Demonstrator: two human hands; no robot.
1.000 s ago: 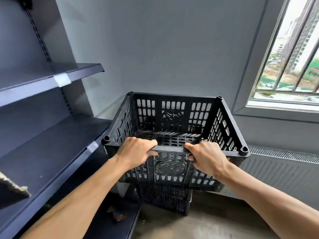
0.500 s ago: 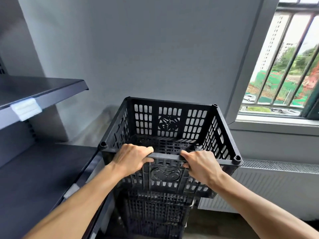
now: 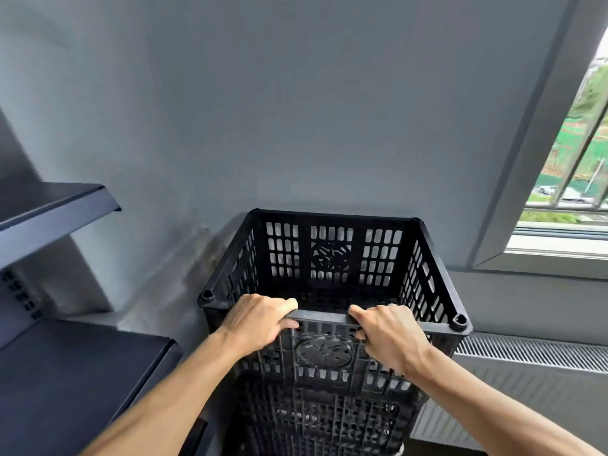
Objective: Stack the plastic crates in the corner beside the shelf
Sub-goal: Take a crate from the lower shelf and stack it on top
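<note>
A black slotted plastic crate (image 3: 332,255) sits upright in the corner, close to the grey wall. My left hand (image 3: 255,319) and my right hand (image 3: 388,334) both grip its near rim, thumbs over the top edge. Directly beneath it is another black crate (image 3: 322,419), and the top one appears to rest on or just above it; the contact line is hidden by the crate's own wall. The dark metal shelf (image 3: 65,366) stands immediately to the left.
An upper shelf board (image 3: 56,205) juts out at the left. A ribbed radiator (image 3: 526,353) runs along the wall at the right, under a barred window (image 3: 572,192). The grey wall (image 3: 296,110) is just behind the crates.
The crate has moved further into the corner over the lower crate, and my view has shifted closer and upward. Both hands keep the same hold on the near rim.
</note>
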